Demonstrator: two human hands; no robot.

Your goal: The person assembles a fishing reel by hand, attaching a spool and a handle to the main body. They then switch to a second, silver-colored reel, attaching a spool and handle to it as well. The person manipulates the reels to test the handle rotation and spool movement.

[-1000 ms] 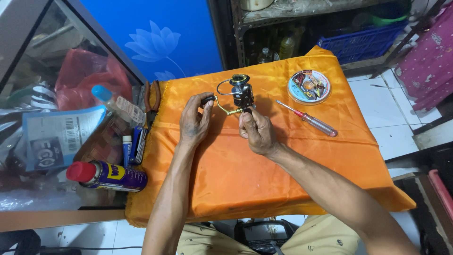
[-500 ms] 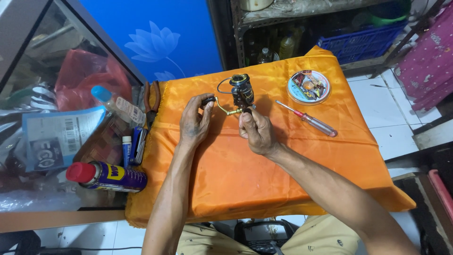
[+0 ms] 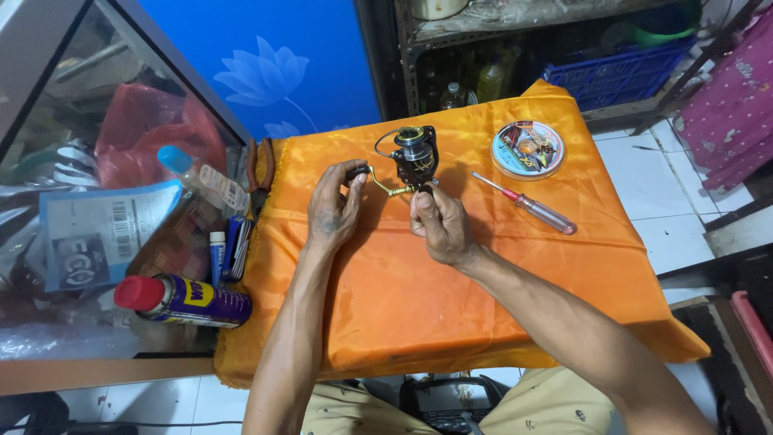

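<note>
Right hand [image 3: 439, 225] grasps one black-and-gold metal fishing reel [image 3: 413, 157], hiding its foot; left hand [image 3: 336, 205] pinches its handle knob [image 3: 355, 172], mostly hidden.

Black spinning fishing reel [image 3: 415, 157] with gold crank handle, upright above the orange cloth [image 3: 451, 298].

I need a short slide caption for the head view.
Left hand on fishing reel handle, right hand holding it over orange cloth.

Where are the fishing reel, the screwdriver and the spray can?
fishing reel [image 3: 415, 157], head view, on its dark spool and body.
screwdriver [image 3: 538, 212], head view, on its clear handle.
spray can [image 3: 197, 300], head view, on its blue middle.
</note>
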